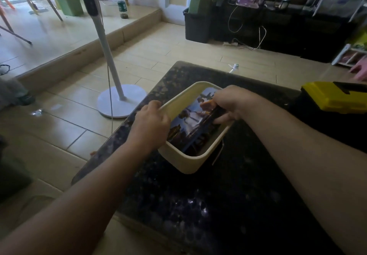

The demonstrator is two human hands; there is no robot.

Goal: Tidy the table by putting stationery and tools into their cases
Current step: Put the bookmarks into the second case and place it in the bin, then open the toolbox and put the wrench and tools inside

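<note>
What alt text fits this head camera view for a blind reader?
A person's left hand grips the rim of a cream tub on a dark speckled table, while the right hand holds a dark slim object inside it. A yellow case sits to the right.

A cream rectangular bin (pixel 190 163) on the dark table (pixel 198 205) holds a tilted, picture-printed flat item (pixel 190 119).

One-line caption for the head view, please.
Left hand grips a cream bin; right hand holds a picture-printed flat item in it, on a dark table.
</note>
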